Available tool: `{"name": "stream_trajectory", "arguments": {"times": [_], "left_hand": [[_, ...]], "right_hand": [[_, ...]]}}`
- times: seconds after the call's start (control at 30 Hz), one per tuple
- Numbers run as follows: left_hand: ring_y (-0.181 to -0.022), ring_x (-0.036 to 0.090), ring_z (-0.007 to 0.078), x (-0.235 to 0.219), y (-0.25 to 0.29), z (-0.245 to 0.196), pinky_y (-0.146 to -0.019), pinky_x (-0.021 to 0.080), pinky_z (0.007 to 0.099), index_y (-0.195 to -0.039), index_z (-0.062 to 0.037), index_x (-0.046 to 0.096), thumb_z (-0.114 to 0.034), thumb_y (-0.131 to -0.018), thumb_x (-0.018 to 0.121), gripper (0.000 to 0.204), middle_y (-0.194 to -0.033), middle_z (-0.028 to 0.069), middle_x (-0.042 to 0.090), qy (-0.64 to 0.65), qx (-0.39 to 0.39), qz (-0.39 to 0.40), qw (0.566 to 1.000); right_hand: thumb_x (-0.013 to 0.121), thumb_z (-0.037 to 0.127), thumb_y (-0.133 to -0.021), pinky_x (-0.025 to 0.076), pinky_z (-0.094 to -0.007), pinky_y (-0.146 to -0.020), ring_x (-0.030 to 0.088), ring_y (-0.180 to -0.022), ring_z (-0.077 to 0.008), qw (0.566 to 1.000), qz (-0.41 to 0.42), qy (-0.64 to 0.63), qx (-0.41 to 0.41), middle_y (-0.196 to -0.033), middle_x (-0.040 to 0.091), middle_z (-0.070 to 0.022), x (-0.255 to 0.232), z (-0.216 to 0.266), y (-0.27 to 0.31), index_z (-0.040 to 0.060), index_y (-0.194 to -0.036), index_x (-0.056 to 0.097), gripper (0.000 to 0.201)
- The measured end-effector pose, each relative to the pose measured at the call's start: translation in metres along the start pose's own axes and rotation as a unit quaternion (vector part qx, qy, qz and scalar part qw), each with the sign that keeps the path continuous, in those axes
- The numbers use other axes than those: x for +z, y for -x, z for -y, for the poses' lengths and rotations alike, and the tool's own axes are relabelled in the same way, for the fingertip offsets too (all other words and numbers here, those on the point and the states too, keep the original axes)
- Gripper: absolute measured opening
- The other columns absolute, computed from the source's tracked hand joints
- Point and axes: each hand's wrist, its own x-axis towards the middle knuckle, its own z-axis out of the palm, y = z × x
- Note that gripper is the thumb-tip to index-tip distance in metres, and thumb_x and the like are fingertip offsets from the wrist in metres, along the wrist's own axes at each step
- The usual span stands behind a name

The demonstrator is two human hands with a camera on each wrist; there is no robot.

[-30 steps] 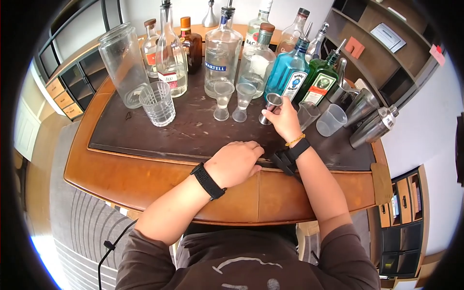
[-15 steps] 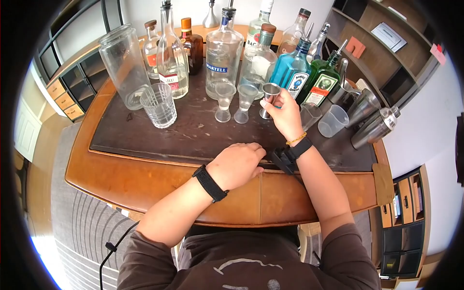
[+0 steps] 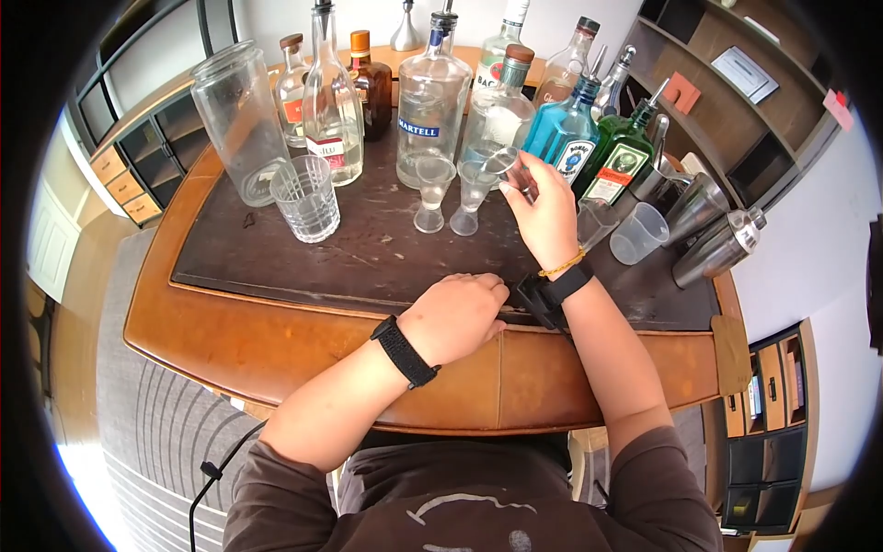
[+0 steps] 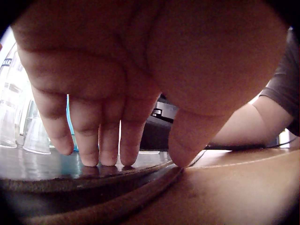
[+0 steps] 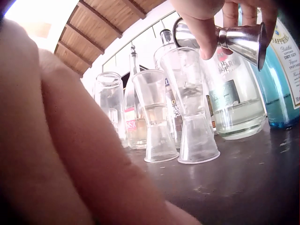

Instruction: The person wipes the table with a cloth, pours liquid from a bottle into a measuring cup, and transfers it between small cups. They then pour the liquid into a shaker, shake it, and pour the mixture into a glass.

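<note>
My right hand [image 3: 544, 212] pinches a steel double-ended jigger [image 3: 515, 172], tilted to the left above the table. In the right wrist view the jigger [image 5: 225, 38] lies nearly sideways, its left mouth at the rim of a clear hourglass-shaped cup [image 5: 193, 108]. A second such cup [image 3: 432, 193] stands just left of it, with clear liquid inside. My left hand [image 3: 455, 313] rests on the table's near edge, and in the left wrist view the fingertips of that hand [image 4: 108, 108] touch the surface, holding nothing.
Several bottles stand behind the cups, among them a blue one [image 3: 563, 133] and a green one [image 3: 625, 156]. A cut-glass tumbler [image 3: 308, 202] and a tall glass jar [image 3: 237, 129] are on the left. A plastic cup [image 3: 638, 235] and a steel shaker [image 3: 717, 248] are on the right.
The jigger has risen off the table in my right hand, moved towards the right hourglass-shaped cup and tipped left. My left hand has stayed resting at the edge.
</note>
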Motion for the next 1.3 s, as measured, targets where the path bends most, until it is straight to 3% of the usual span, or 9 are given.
{"name": "stream_trajectory", "arguments": {"times": [0.2,0.5,0.83,0.93,1.0,1.03,1.1,1.17,1.3], "left_hand": [[-0.101,0.062,0.0349,0.0,0.0,0.0,-0.089,0.05,0.0418,-0.112,0.0015,0.06,-0.02,-0.083,0.069,0.037,-0.112,0.0164,0.062,0.008,0.007,-0.009,1.0],[-0.1,0.062,0.0349,-0.001,0.0,-0.001,-0.089,0.05,0.042,-0.113,0.0011,0.06,-0.02,-0.083,0.069,0.037,-0.113,0.0162,0.062,0.008,0.007,-0.009,1.0],[-0.103,0.062,0.0347,-0.003,0.0,-0.002,-0.09,0.05,0.0419,-0.114,0.0007,0.061,-0.02,-0.084,0.068,0.037,-0.116,0.016,0.062,0.011,0.002,0.0,1.0],[-0.103,0.062,0.0347,-0.002,0.0,-0.002,-0.091,0.05,0.042,-0.114,0.0006,0.061,-0.02,-0.084,0.068,0.037,-0.116,0.0159,0.062,0.008,0.002,0.0,1.0],[-0.104,0.062,0.0347,-0.002,0.0,-0.001,-0.091,0.05,0.0421,-0.114,0.0006,0.061,-0.02,-0.084,0.068,0.037,-0.117,0.0159,0.062,0.007,0.001,-0.002,1.0],[-0.104,0.061,0.0347,-0.002,0.001,-0.001,-0.091,0.05,0.0421,-0.114,0.0006,0.06,-0.021,-0.084,0.068,0.037,-0.117,0.0159,0.061,0.006,0.002,-0.004,1.0],[-0.104,0.061,0.0347,-0.002,0.001,-0.001,-0.091,0.05,0.0422,-0.114,0.0006,0.06,-0.021,-0.084,0.068,0.038,-0.117,0.0158,0.061,0.006,0.004,-0.004,1.0],[-0.104,0.062,0.0348,-0.003,0.001,-0.002,-0.09,0.05,0.042,-0.114,0.0006,0.06,-0.021,-0.085,0.067,0.037,-0.118,0.0157,0.061,0.002,0.001,0.001,1.0],[-0.102,0.062,0.035,-0.004,0.0,-0.002,-0.09,0.05,0.042,-0.114,0.0007,0.06,-0.021,-0.085,0.067,0.037,-0.118,0.0157,0.061,0.002,0.007,0.003,1.0]], "right_hand": [[0.074,0.006,-0.077,0.047,-0.0384,-0.081,0.059,-0.086,-0.0279,0.993,-0.02,0.102,-0.062,-0.092,0.063,-0.0077,-0.01,0.013,-0.002,0.0077,-0.121,0.063,0.045],[0.071,0.007,-0.074,0.044,-0.0395,-0.081,0.054,-0.089,-0.0254,0.973,-0.046,0.199,-0.105,-0.09,0.056,-0.0024,-0.014,0.021,-0.006,0.0203,-0.12,0.065,0.048],[0.066,0.005,-0.075,0.044,-0.0402,-0.085,0.052,-0.088,-0.0244,0.93,-0.085,0.283,-0.217,-0.087,0.054,-0.0016,-0.017,0.027,-0.013,0.023,-0.116,0.069,0.044],[0.07,0.009,-0.075,0.046,-0.0395,-0.083,0.056,-0.086,-0.0245,0.945,-0.065,0.277,-0.162,-0.085,0.058,-0.0022,-0.019,0.025,-0.01,0.019,-0.113,0.069,0.04],[0.075,0.016,-0.075,0.05,-0.0389,-0.074,0.063,-0.077,-0.026,0.992,-0.069,0.099,-0.019,-0.08,0.064,-0.0038,-0.018,0.015,-0.007,0.0121,-0.109,0.065,0.036],[0.075,0.016,-0.075,0.05,-0.0389,-0.074,0.063,-0.077,-0.026,0.992,-0.069,0.1,-0.018,-0.08,0.064,-0.0038,-0.018,0.012,-0.005,0.0121,-0.109,0.065,0.036],[0.08,0.02,-0.073,0.051,-0.0388,-0.063,0.066,-0.068,-0.0281,0.994,-0.015,0.021,0.107,-0.075,0.068,-0.0063,-0.02,0.008,-0.001,0.0073,-0.105,0.058,0.04],[0.081,0.019,-0.074,0.051,-0.0378,-0.058,0.067,-0.065,-0.0277,0.994,0.001,0.016,0.104,-0.073,0.069,-0.0069,-0.013,-0.009,0.007,0.0056,-0.104,0.053,0.043],[0.083,0.018,-0.072,0.051,-0.0342,-0.06,0.069,-0.067,-0.0222,0.976,0.029,-0.152,0.15,-0.075,0.069,-0.009,-0.001,-0.03,0.018,0.0029,-0.101,0.051,0.045]]}}
